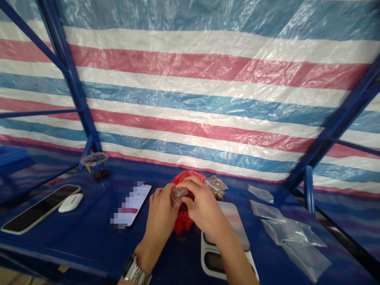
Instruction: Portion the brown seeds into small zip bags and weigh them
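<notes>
Over an opened red plastic bag (183,225), both my hands are close together on a small clear plastic bag (179,192) with something pale brown in it. My left hand (162,209) grips the bag's left side with bent fingers. From the right, my right hand (203,204) reaches across with its thumb and fingers curled at the bag's opening; whether it pinches anything besides the bag is hidden. Dark reddish contents show inside the red bag between my hands. Under my right forearm lies a white digital scale (236,223), its display partly covered.
Filled clear bags (216,185) sit behind the scale. Several flat zip bags (293,231) lie at the right. On the left are a lit phone (135,206), a dark phone (41,208), a white earbud case (70,202) and a clear plastic cup (99,168). Blue metal posts (74,87) flank a striped tarp.
</notes>
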### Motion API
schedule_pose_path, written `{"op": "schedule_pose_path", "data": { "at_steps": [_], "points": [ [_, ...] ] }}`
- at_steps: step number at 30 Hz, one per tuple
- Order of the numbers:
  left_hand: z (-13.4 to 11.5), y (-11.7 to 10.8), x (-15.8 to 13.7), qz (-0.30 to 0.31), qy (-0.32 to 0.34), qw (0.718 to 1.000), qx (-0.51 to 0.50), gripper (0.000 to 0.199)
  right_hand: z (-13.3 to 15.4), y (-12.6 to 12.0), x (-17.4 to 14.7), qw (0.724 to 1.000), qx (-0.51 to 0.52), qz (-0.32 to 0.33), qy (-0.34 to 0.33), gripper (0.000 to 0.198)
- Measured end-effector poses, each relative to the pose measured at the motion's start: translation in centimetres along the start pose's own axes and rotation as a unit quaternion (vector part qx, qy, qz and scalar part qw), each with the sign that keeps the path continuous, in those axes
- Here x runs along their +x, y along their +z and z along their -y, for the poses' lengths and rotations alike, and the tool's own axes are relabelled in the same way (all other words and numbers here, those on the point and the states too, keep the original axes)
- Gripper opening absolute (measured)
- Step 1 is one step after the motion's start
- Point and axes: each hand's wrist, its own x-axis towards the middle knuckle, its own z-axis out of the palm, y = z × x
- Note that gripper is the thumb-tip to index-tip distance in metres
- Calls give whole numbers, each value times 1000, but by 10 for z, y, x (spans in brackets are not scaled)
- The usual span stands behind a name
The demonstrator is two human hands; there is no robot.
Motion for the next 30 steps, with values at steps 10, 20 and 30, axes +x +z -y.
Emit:
{"op": "schedule_pose_path", "data": {
  "at_steps": [10,20,30],
  "points": [
    [-3,-1,1,3,-44,997,-71,22,0,11,4,997,-39,-2,-63,58],
    [12,0,0,-75,-4,993,-87,17,-4,-2,5,998,17,-53,20,38],
    [0,-9,-25,-47,-107,987,115,23,-27,8,-5,961,-219,100,137,49]
  ]
}}
